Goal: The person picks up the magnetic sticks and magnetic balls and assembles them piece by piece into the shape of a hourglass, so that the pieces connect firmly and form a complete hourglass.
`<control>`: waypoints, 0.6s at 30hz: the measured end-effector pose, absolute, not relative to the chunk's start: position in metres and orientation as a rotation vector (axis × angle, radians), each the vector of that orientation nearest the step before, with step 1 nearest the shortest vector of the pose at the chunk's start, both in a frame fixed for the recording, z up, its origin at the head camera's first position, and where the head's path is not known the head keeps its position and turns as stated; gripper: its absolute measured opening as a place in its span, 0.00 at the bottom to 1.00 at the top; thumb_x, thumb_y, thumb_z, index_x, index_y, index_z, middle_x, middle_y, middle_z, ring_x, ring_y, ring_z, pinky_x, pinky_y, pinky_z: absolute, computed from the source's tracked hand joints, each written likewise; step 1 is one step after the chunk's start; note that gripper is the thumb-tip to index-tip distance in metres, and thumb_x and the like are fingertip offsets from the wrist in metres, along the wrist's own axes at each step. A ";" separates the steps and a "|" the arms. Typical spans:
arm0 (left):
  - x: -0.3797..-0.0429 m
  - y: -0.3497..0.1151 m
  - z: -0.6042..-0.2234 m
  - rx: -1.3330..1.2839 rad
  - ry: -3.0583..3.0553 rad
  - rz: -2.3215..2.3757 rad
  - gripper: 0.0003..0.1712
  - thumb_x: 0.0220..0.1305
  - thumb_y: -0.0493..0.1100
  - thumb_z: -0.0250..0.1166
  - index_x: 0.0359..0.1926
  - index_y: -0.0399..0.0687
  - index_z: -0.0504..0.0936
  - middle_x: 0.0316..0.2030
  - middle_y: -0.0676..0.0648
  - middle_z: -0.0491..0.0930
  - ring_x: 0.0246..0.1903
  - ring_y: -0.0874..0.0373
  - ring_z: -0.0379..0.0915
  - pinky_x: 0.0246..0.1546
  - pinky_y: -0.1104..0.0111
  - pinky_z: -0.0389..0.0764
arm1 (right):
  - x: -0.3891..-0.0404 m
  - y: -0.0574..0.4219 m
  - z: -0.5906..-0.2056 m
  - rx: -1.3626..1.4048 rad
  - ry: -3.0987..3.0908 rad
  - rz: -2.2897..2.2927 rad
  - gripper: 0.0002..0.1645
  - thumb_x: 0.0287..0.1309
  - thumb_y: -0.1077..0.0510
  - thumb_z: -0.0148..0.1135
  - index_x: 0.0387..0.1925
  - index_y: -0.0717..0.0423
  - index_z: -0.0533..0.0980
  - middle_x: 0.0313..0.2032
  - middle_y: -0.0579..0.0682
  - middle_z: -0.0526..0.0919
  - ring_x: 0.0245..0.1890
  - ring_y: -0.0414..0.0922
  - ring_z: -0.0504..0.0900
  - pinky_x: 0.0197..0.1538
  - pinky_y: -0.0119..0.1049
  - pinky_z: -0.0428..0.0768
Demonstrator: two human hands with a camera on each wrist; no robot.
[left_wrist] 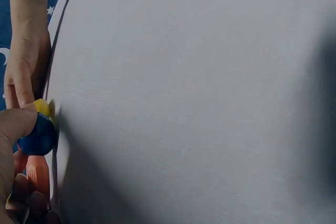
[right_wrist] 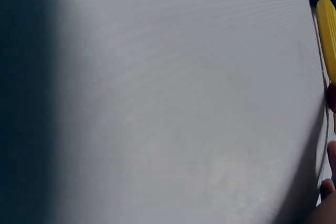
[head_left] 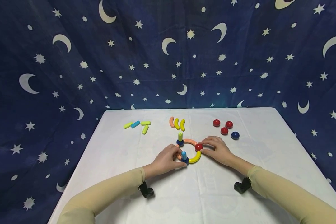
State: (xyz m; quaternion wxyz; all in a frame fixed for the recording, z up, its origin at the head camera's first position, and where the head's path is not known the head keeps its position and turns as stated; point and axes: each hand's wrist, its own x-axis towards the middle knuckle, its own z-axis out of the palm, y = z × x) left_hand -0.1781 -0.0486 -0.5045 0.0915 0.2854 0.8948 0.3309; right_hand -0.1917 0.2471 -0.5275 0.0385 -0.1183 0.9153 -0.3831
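Observation:
A ring of curved salmon rods and a yellow curved rod, joined by balls, lies on the table between the hands. My left hand grips the near dark blue ball, its thumb against the side; a light blue stick stands up from that ball. At the ring's right side my right hand pinches a red ball between thumb and forefinger. Farther back in the ring, another dark blue ball carries an upright lime-green stick.
Behind the ring lie loose curved rods in salmon and yellow. To the left are several straight sticks, lime green and light blue. Loose red balls and a dark blue ball sit at back right. A starry cloth hangs behind the white table.

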 end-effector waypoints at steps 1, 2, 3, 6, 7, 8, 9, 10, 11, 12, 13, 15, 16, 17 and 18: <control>-0.178 -0.048 -0.505 0.834 2.665 0.972 0.22 0.55 0.58 0.79 0.42 0.55 0.80 0.38 0.52 0.73 0.35 0.62 0.66 0.34 0.72 0.70 | -0.192 0.247 -0.527 -0.359 2.801 -1.178 0.24 0.61 0.39 0.71 0.56 0.41 0.84 0.60 0.49 0.76 0.67 0.55 0.63 0.68 0.65 0.61; -0.178 -0.047 -0.505 0.828 2.668 0.969 0.22 0.55 0.58 0.79 0.42 0.54 0.80 0.38 0.52 0.73 0.35 0.62 0.66 0.34 0.71 0.71 | -0.192 0.248 -0.527 -0.355 2.797 -1.176 0.24 0.61 0.38 0.71 0.56 0.40 0.84 0.61 0.49 0.76 0.67 0.55 0.63 0.68 0.66 0.61; -0.178 -0.047 -0.505 0.820 2.669 0.962 0.22 0.55 0.58 0.79 0.42 0.54 0.80 0.38 0.52 0.73 0.35 0.62 0.67 0.34 0.71 0.71 | -0.192 0.248 -0.527 -0.349 2.789 -1.180 0.24 0.61 0.38 0.71 0.56 0.40 0.84 0.61 0.49 0.76 0.68 0.55 0.62 0.68 0.66 0.60; -0.178 -0.048 -0.505 0.809 2.665 0.963 0.22 0.56 0.58 0.78 0.43 0.54 0.81 0.38 0.52 0.74 0.35 0.62 0.67 0.34 0.71 0.71 | -0.192 0.248 -0.527 -0.324 2.772 -1.185 0.24 0.61 0.38 0.71 0.56 0.39 0.84 0.61 0.49 0.76 0.68 0.56 0.62 0.68 0.68 0.60; -0.179 -0.048 -0.505 0.808 2.667 0.963 0.22 0.57 0.58 0.78 0.43 0.54 0.81 0.39 0.52 0.74 0.35 0.62 0.67 0.35 0.71 0.71 | -0.192 0.247 -0.527 -0.319 2.769 -1.186 0.24 0.61 0.38 0.71 0.56 0.39 0.84 0.61 0.50 0.76 0.68 0.56 0.62 0.68 0.68 0.60; -0.179 -0.048 -0.505 0.808 2.667 0.964 0.21 0.57 0.58 0.78 0.44 0.54 0.81 0.39 0.52 0.74 0.35 0.61 0.67 0.35 0.71 0.71 | -0.191 0.247 -0.526 -0.314 2.770 -1.185 0.24 0.61 0.38 0.71 0.56 0.39 0.84 0.62 0.50 0.76 0.68 0.56 0.62 0.67 0.68 0.60; -0.179 -0.049 -0.505 0.806 2.668 0.964 0.21 0.57 0.57 0.78 0.44 0.54 0.81 0.39 0.52 0.75 0.35 0.61 0.67 0.35 0.71 0.71 | -0.191 0.247 -0.526 -0.310 2.771 -1.186 0.24 0.61 0.38 0.71 0.55 0.39 0.84 0.61 0.50 0.76 0.68 0.56 0.62 0.67 0.67 0.61; -0.180 -0.050 -0.505 0.806 2.670 0.966 0.21 0.58 0.57 0.77 0.44 0.53 0.81 0.39 0.52 0.75 0.35 0.61 0.68 0.35 0.71 0.71 | -0.191 0.246 -0.525 -0.310 2.775 -1.185 0.23 0.60 0.38 0.72 0.55 0.39 0.84 0.61 0.50 0.76 0.68 0.55 0.62 0.67 0.67 0.61; -0.180 -0.051 -0.505 0.804 2.671 0.967 0.20 0.58 0.57 0.77 0.45 0.53 0.82 0.39 0.52 0.75 0.35 0.61 0.68 0.35 0.71 0.71 | -0.191 0.246 -0.525 -0.315 2.782 -1.181 0.23 0.60 0.38 0.72 0.55 0.40 0.84 0.61 0.50 0.76 0.67 0.56 0.62 0.67 0.67 0.62; -0.181 -0.052 -0.505 0.798 2.671 0.969 0.20 0.58 0.56 0.77 0.45 0.54 0.82 0.38 0.52 0.75 0.35 0.61 0.68 0.35 0.71 0.71 | -0.191 0.246 -0.524 -0.316 2.788 -1.178 0.23 0.60 0.38 0.72 0.54 0.40 0.84 0.60 0.50 0.77 0.67 0.55 0.63 0.67 0.66 0.63; -0.182 -0.053 -0.505 0.794 2.670 0.973 0.20 0.59 0.56 0.77 0.45 0.53 0.82 0.38 0.52 0.75 0.35 0.61 0.69 0.35 0.71 0.72 | -0.191 0.245 -0.524 -0.317 2.797 -1.168 0.23 0.60 0.38 0.72 0.54 0.41 0.84 0.60 0.50 0.77 0.67 0.55 0.63 0.67 0.65 0.64; -0.183 -0.055 -0.505 0.781 2.662 0.985 0.19 0.60 0.55 0.76 0.46 0.53 0.83 0.38 0.52 0.76 0.35 0.60 0.70 0.35 0.70 0.72 | -0.191 0.243 -0.523 -0.319 2.817 -1.152 0.22 0.59 0.39 0.73 0.52 0.41 0.85 0.58 0.49 0.78 0.66 0.54 0.64 0.66 0.64 0.65; -0.183 -0.056 -0.504 0.771 2.657 0.995 0.19 0.60 0.54 0.76 0.47 0.53 0.83 0.38 0.52 0.76 0.35 0.60 0.70 0.35 0.70 0.72 | -0.190 0.242 -0.523 -0.316 2.825 -1.144 0.22 0.59 0.40 0.73 0.52 0.41 0.85 0.58 0.49 0.78 0.66 0.54 0.64 0.66 0.63 0.65; -0.184 -0.057 -0.504 0.760 2.653 1.002 0.18 0.61 0.53 0.76 0.47 0.53 0.83 0.38 0.51 0.76 0.35 0.60 0.70 0.35 0.70 0.72 | -0.189 0.240 -0.523 -0.311 2.834 -1.136 0.21 0.59 0.40 0.74 0.51 0.41 0.85 0.57 0.48 0.78 0.66 0.53 0.64 0.66 0.63 0.66; -0.184 -0.058 -0.504 0.751 2.649 1.010 0.18 0.61 0.53 0.76 0.48 0.52 0.83 0.38 0.51 0.77 0.36 0.59 0.70 0.35 0.69 0.72 | -0.189 0.239 -0.523 -0.301 2.842 -1.127 0.21 0.59 0.40 0.74 0.50 0.41 0.85 0.57 0.48 0.78 0.65 0.53 0.64 0.66 0.62 0.66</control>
